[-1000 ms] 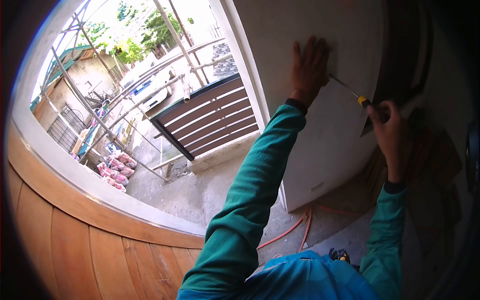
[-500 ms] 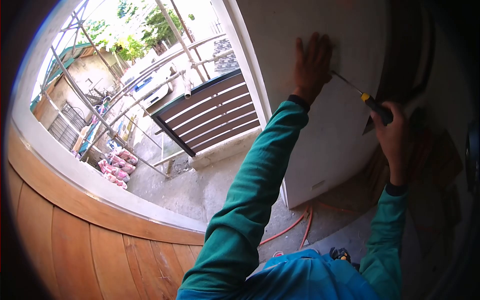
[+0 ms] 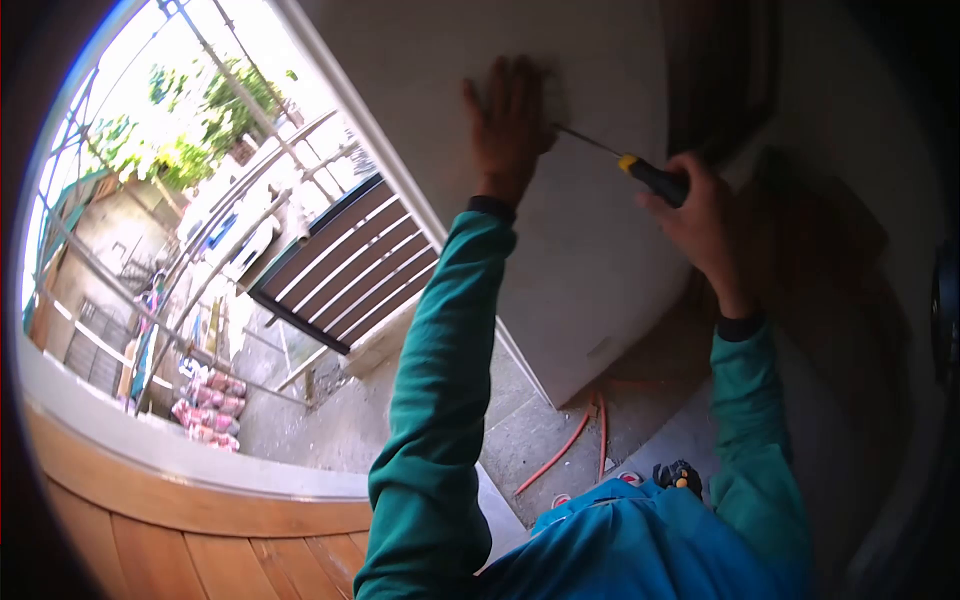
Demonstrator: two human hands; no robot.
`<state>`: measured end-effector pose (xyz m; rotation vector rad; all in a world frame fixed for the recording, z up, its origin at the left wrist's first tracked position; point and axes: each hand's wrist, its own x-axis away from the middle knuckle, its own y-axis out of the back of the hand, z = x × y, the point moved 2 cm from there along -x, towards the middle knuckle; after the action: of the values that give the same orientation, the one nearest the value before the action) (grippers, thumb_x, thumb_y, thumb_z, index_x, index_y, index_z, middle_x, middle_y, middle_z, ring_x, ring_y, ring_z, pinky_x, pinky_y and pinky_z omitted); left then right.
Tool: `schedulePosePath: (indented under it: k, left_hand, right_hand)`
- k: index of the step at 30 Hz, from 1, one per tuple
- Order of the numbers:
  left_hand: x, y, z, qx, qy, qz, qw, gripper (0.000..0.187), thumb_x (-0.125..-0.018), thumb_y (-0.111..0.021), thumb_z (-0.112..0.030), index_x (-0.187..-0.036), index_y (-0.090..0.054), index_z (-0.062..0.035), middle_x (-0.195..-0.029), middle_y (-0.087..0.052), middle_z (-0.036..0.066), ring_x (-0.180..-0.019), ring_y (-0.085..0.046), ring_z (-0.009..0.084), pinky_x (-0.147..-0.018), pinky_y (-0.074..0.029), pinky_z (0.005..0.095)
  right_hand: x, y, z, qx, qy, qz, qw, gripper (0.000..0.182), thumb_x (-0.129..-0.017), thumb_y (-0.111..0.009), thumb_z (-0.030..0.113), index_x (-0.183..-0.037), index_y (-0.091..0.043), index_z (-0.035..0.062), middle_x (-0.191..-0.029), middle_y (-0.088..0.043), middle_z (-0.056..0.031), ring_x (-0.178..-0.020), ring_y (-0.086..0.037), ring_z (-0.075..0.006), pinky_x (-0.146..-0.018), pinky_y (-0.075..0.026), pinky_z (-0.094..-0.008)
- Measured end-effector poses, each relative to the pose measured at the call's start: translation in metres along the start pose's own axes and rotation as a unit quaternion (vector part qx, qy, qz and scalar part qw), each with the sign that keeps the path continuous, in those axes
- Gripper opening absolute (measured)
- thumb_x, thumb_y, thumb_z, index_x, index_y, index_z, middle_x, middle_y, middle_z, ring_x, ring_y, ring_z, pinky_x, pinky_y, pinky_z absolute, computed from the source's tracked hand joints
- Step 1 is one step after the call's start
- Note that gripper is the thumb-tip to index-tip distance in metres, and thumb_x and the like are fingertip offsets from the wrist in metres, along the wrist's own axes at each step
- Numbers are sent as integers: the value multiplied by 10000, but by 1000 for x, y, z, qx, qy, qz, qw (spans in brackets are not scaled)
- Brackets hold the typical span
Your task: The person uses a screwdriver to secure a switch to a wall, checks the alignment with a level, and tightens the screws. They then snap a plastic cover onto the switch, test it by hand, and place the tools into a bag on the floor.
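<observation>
My left hand [image 3: 508, 130] is raised against a pale, flat wall panel [image 3: 600, 270], fingers stretched upward. A screwdriver with a black and yellow handle [image 3: 655, 183] is gripped in my right hand [image 3: 700, 215], at the right of the panel. Its thin metal shaft [image 3: 590, 140] slopes up and left, and the tip ends beside my left thumb. Shadow hides what the tip touches. A dim, blurred patch [image 3: 555, 100] shows on the panel just right of my left fingers.
Left of the panel is an opening with a slatted brown gate [image 3: 345, 265], scaffold poles and stacked sacks [image 3: 210, 408] outside. Wooden boards [image 3: 200, 560] lie at lower left. An orange hose [image 3: 555, 462] runs over the concrete floor near my feet.
The view has swung right, so the panel and both hands appear farther left. The screwdriver and my hands keep nearly the same arrangement.
</observation>
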<state>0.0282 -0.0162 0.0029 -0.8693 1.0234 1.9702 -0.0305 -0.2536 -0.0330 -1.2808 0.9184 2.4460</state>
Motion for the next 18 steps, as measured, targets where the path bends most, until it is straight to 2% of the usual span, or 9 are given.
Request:
schedulePosePath:
  k: [1,2,5,7,8,10,16,17,18]
  left_hand:
    - [-1,2,0,10,-6,-4,1000,947,-626,-724,-607,-1401,-404,-167,-1491,-308,39,-1415,-200,275,-1078,-143,665]
    - [-2,2,1,-8,-3,7,1000,958,-627,-720,-618,-1409,-396,-169,-1499,-296,37,-1416,-196,274,-1073,-149,665]
    - [0,4,0,-31,-3,13,999,961,-626,-720,-629,-1406,-401,-168,-1494,-302,37,-1414,-198,274,-1055,-178,663]
    - [0,6,1,-47,-7,26,999,950,-629,-713,-642,-1394,-416,-162,-1483,-311,40,-1410,-205,275,-1040,-191,670]
    - [0,6,1,-47,-8,25,999,950,-629,-713,-642,-1394,-416,-162,-1483,-311,40,-1410,-205,275,-1040,-191,670]
    - [-4,8,4,-40,-6,23,999,953,-627,-718,-640,-1387,-420,-147,-1477,-314,43,-1405,-211,275,-1034,-196,671]
    - [-4,12,5,-21,-10,27,999,963,-638,-731,-612,-1398,-401,-120,-1483,-301,49,-1403,-208,274,-1045,-181,666]
    - [-4,11,7,-21,-11,25,999,963,-638,-731,-612,-1398,-401,-120,-1483,-301,49,-1403,-208,274,-1045,-181,666]
    - [-4,10,7,-15,-12,26,999,971,-641,-729,-611,-1406,-389,-120,-1484,-298,51,-1404,-204,274,-1046,-178,666]
  right_hand:
    - [0,0,4,-12,52,-10,999,342,-809,-718,329,-888,-588,23,-740,-635,-168,-725,-643,-352,-624,-482,-411]
    - [-1,0,7,-6,46,-13,999,342,-809,-718,329,-888,-588,23,-740,-635,-168,-725,-643,-352,-624,-482,-411]
    - [1,-1,9,21,-19,18,999,326,-813,-711,307,-893,-574,23,-720,-625,-149,-699,-635,-345,-619,-479,-412]
    - [0,-2,8,-47,-95,71,992,304,-809,-714,279,-899,-570,27,-712,-621,-133,-685,-631,-335,-615,-481,-405]
    - [1,-3,5,-47,-95,70,992,304,-809,-714,279,-899,-570,27,-712,-621,-133,-685,-631,-335,-615,-481,-405]
    - [-2,-1,5,-22,51,5,998,290,-816,-708,272,-906,-570,33,-706,-622,-126,-673,-631,-331,-595,-482,-400]
    - [-2,0,10,-19,-34,26,999,299,-816,-710,267,-938,-562,39,-686,-614,-127,-648,-629,-327,-575,-479,-394]
    - [-3,-1,8,-19,-34,23,999,299,-816,-710,267,-938,-562,39,-686,-614,-127,-648,-629,-327,-575,-479,-394]
    - [-4,-1,7,-12,37,-7,999,313,-814,-715,278,-926,-555,33,-677,-611,-130,-637,-631,-322,-571,-482,-389]
